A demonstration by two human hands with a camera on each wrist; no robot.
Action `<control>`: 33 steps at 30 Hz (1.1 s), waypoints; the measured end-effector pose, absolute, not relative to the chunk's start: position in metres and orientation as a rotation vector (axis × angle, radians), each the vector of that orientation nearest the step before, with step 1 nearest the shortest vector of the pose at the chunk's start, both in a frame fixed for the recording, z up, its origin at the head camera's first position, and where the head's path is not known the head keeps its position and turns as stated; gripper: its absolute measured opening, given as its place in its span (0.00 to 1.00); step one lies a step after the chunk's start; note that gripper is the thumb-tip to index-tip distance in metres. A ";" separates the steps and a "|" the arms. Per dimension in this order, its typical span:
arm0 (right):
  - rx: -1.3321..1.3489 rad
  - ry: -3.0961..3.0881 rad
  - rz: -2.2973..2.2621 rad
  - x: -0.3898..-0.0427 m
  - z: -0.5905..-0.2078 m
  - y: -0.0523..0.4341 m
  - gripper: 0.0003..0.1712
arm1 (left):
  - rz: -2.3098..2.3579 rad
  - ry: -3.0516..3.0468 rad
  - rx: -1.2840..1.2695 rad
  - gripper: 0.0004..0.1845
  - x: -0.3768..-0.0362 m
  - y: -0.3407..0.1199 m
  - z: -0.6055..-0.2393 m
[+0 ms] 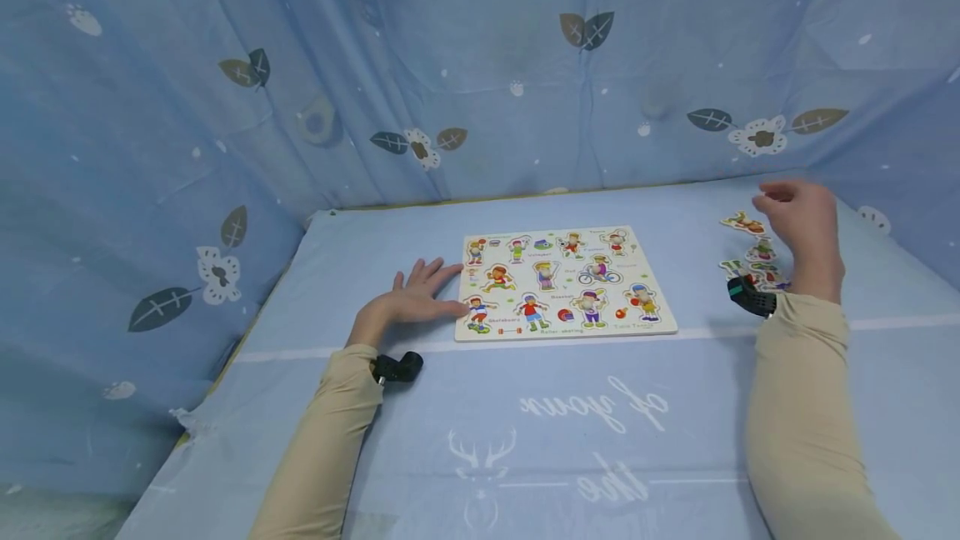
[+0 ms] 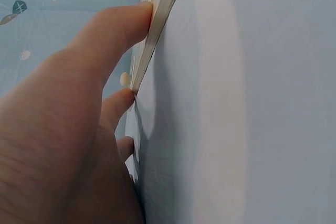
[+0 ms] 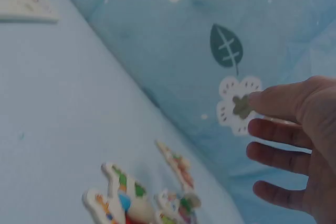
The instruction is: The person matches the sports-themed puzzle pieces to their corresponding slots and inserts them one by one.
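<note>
A wooden puzzle board point(image 1: 566, 283) with pictures of figures doing sports lies flat on the table. My left hand point(image 1: 412, 294) is spread at the board's left side, its thumb and forefinger touching the edge. In the left wrist view the thumb point(image 2: 126, 22) presses against the board's side point(image 2: 157, 24). My right hand point(image 1: 806, 223) hovers above the right part of the table, its fingers loosely bent and holding nothing. Below it lie several loose puzzle pieces point(image 1: 757, 250), partly hidden by the hand and wrist. The right wrist view shows those puzzle pieces point(image 3: 131, 203) below the fingers point(image 3: 278, 156).
A pale blue cloth point(image 1: 585, 473) with white lettering and a deer head covers the table. Blue curtains point(image 1: 495, 65) with leaves and flowers hang behind and to the left. Black wrist cameras point(image 1: 397, 367) sit on both wrists.
</note>
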State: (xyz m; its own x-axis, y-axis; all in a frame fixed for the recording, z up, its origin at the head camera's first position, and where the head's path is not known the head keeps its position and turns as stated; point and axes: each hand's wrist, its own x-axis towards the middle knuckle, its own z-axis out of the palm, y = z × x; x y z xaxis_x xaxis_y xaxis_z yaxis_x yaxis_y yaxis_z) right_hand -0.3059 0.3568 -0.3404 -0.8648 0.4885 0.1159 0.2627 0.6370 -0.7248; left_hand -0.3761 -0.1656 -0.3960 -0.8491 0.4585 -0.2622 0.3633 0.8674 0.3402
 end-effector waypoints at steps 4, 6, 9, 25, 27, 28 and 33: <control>-0.676 -2.619 1.090 -0.302 -0.352 0.366 0.35 | 0.386 2.702 0.607 0.49 -0.376 -0.165 -0.396; -0.711 -2.613 1.088 -0.301 -0.359 0.368 0.34 | 0.383 2.702 0.602 0.49 -0.376 -0.165 -0.397; -0.757 -2.582 1.047 -0.302 -0.366 0.369 0.32 | 0.380 2.706 0.601 0.49 -0.375 -0.165 -0.397; -0.874 -2.739 1.076 -0.292 -0.379 0.378 0.33 | 0.364 2.709 0.598 0.49 -0.374 -0.165 -0.395; -0.860 -2.758 1.028 -0.294 -0.380 0.379 0.31 | 0.363 2.707 0.603 0.49 -0.374 -0.164 -0.395; -0.851 -2.762 1.010 -0.296 -0.381 0.380 0.29 | 0.363 2.705 0.604 0.49 -0.375 -0.165 -0.396; -0.846 -2.752 0.977 -0.302 -0.386 0.382 0.27 | 0.387 2.700 0.608 0.49 -0.376 -0.166 -0.394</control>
